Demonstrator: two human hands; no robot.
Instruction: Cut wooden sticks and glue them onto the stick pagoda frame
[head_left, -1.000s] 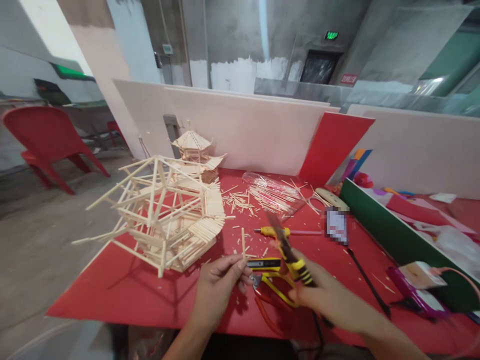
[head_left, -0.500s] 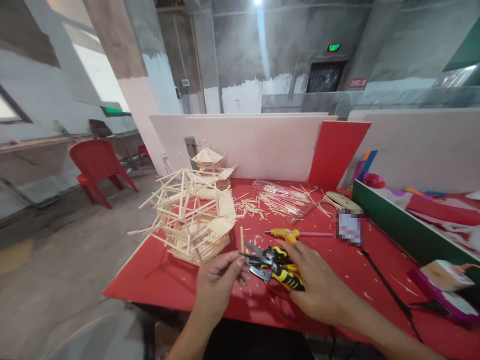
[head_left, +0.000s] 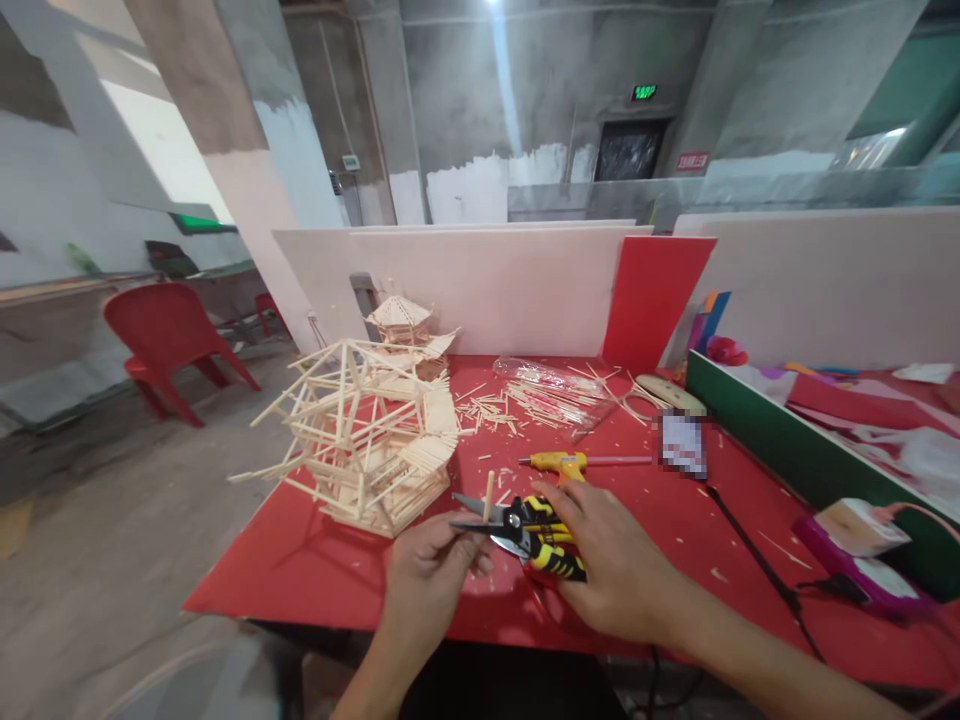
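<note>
My left hand point(head_left: 431, 565) pinches a short, thin wooden stick point(head_left: 489, 494), which points upward from the fingers. In my right hand point(head_left: 611, 555) is a pair of shears point(head_left: 517, 525) with black and yellow handles. Their parted blades reach left around the stick, just above my left fingertips. Whether the edges touch the wood I cannot tell. Close by on the left stands an open framework point(head_left: 360, 430) of thin sticks, with a slatted roof section on its right side. A smaller stick pagoda point(head_left: 401, 315) stands behind it.
On the red table point(head_left: 300, 590), beyond my hands, lies a yellow glue gun point(head_left: 559, 463). Loose cut sticks point(head_left: 486, 411) and a plastic bag of sticks point(head_left: 555, 395) lie further back. At right are a green board point(head_left: 810, 460), a black cable point(head_left: 757, 550) and a purple power strip point(head_left: 870, 580).
The shears have moved left over the stick, so the blades now straddle it. The stick leans slightly more to the right. The whole view has shifted a little.
</note>
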